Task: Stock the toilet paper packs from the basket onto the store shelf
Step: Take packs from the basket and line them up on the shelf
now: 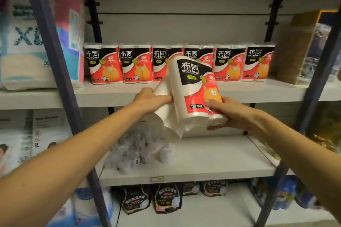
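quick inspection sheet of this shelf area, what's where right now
surface: grey upper shelf, its front strip bare.
job's things: six red-and-black packs in a row standing upright at the back of that shelf; one held pack tilted in front of the row, with a plain white pack beside it. Basket not in view.
clutter: crinkled clear plastic bundle on the shelf below.
grippers: left hand grips the white pack; right hand grips the held pack's lower end.
cables: nothing seen.
surroundings: diaper packs left of the dark upright; dark pouches on the bottom shelf; brown goods at right.
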The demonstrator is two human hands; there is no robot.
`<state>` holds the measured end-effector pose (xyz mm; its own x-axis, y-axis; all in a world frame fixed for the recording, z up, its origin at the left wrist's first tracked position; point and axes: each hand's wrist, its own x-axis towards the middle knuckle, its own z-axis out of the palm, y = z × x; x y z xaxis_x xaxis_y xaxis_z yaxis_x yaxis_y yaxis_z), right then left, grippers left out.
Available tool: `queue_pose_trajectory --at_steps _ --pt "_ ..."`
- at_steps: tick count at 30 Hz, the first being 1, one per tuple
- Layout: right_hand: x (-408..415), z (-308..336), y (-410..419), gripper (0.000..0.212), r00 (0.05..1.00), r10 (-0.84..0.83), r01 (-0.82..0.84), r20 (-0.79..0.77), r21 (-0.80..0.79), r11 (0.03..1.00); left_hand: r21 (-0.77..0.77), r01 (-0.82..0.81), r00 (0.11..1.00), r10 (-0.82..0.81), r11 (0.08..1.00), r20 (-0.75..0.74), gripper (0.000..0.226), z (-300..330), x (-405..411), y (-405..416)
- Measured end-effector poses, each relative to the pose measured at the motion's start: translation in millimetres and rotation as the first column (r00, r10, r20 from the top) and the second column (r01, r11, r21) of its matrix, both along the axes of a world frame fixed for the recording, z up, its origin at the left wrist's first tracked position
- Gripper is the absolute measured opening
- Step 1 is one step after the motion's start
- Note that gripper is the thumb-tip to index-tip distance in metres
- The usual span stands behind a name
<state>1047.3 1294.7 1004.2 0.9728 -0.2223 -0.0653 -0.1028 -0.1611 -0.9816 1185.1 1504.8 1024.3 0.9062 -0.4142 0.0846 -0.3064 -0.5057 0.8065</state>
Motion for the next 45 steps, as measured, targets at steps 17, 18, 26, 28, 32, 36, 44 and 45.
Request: queue_pose_trajectory --at_steps 17,18,26,28,32,36,44,45 --pt "0 54 -193 0.083 0.714 -0.582 0.595 0.389 0.101 0.798 -0.388 -0.083 0.982 0.009 0.918 -0.189 0.078 51 -10 -121" --pt "-1 55 -208 0.086 0.691 -0.598 0.625 0.406 0.082 0.777 -0.415 -0.086 0.979 -0.001 0.906 -0.204 0.072 50 -9 -126" --pt "13 42 -296 0.093 0.653 -0.635 0.749 0.413 -0.223 0.624 -0.510 -0.091 0.979 -0.017 0.856 -0.203 0.045 52 -19 -157" --pt "22 38 -304 0.088 0.656 -0.646 0.751 0.390 -0.254 0.609 -0.512 -0.099 0.978 -0.011 0.853 -0.209 0.049 53 -20 -162" --pt "40 31 -318 0.080 0.691 -0.650 0.722 0.316 -0.249 0.646 -0.507 -0.086 0.980 -0.019 0.858 -0.199 0.061 53 -17 -165" --pt "54 29 -329 0.079 0.675 -0.678 0.737 0.289 -0.231 0.635 -0.500 -0.092 0.980 -0.010 0.861 -0.197 0.057 57 -20 -164" --pt "78 34 -342 0.076 0.671 -0.706 0.742 0.228 -0.220 0.634 -0.519 -0.095 0.974 -0.029 0.849 -0.225 0.041 55 -11 -168" --pt "79 34 -344 0.076 0.674 -0.705 0.739 0.219 -0.216 0.639 -0.512 -0.090 0.976 -0.025 0.854 -0.215 0.040 55 -11 -168"
